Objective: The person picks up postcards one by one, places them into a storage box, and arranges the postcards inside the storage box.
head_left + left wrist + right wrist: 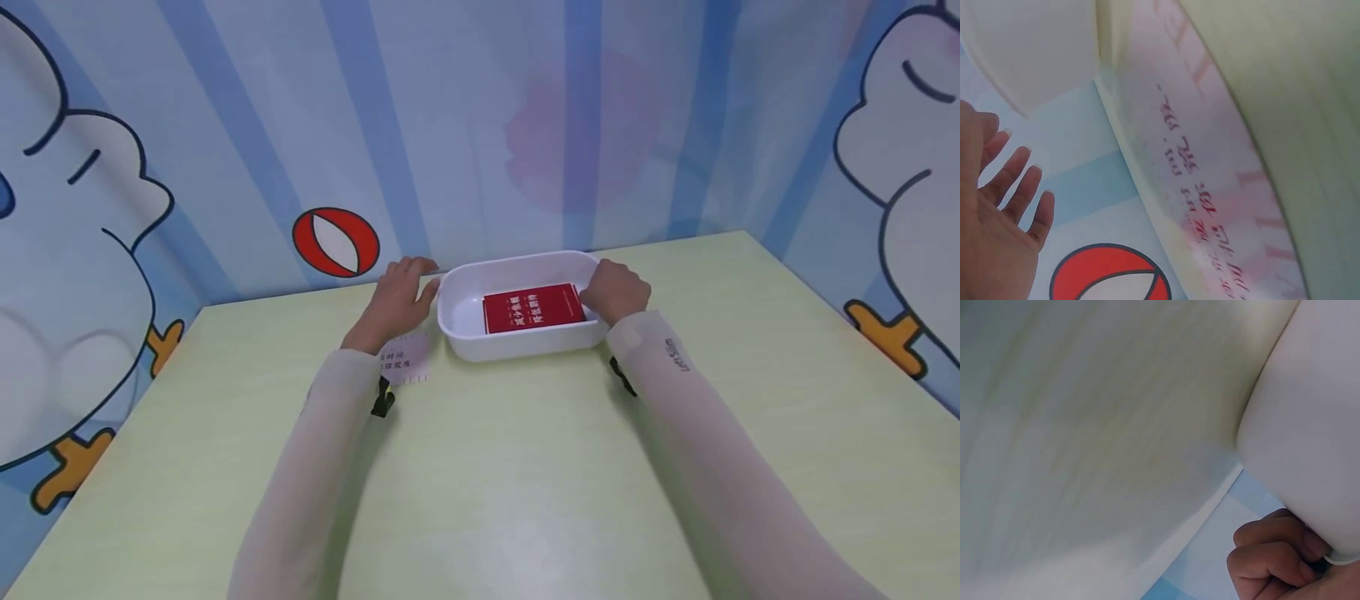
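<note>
A white plastic tub point(525, 344) stands near the table's back edge with a red card point(534, 308) lying flat inside, white lettering on it. My right hand point(617, 292) grips the tub's right end. In the right wrist view, that hand's curled fingers point(1272, 550) press against the rim under the tub wall point(1310, 425). Beside the tub's left end is my left hand point(397, 302), its fingers extended and loosely spread. The left wrist view has these fingers point(1019, 187) apart from the tub point(1035, 56), holding nothing.
A pale pink paper slip point(407, 360) with printed characters lies on the table point(495, 475) by the left wrist, partly covered by the forearm. Behind the table rises a blue striped backdrop point(465, 125) with cartoon figures and a red-and-white ball print point(336, 242).
</note>
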A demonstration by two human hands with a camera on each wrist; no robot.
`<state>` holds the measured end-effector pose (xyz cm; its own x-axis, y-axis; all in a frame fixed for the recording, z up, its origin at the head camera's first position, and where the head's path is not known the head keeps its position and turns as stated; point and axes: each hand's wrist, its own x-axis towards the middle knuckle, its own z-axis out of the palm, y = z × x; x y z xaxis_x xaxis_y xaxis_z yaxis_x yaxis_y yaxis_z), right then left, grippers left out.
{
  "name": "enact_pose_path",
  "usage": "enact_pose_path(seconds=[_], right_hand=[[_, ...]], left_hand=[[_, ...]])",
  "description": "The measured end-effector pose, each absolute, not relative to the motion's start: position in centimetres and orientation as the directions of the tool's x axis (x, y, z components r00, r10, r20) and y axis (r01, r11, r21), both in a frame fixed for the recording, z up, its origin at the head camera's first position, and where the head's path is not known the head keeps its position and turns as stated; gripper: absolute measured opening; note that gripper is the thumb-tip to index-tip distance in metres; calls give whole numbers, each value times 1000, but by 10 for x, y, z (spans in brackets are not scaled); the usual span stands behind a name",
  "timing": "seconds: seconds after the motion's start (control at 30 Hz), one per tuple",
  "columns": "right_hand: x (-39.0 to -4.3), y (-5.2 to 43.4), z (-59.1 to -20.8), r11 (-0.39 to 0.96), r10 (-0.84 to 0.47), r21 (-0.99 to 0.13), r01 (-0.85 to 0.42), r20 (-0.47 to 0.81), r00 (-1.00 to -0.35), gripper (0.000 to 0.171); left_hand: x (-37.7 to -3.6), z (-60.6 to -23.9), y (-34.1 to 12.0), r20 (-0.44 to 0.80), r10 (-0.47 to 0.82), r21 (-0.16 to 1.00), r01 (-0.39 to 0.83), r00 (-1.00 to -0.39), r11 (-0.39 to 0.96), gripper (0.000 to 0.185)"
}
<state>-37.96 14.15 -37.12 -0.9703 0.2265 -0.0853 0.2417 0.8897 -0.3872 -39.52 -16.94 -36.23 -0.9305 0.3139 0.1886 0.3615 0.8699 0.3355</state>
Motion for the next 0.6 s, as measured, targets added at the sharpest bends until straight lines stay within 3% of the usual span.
enact_pose_path(seconds=[0.6], right_hand=[[-380,141,-371,888,233,-394,238,-62,-971,43]], left_hand=[[-388,-366,-209,15,325,352,309,-946,884,42]])
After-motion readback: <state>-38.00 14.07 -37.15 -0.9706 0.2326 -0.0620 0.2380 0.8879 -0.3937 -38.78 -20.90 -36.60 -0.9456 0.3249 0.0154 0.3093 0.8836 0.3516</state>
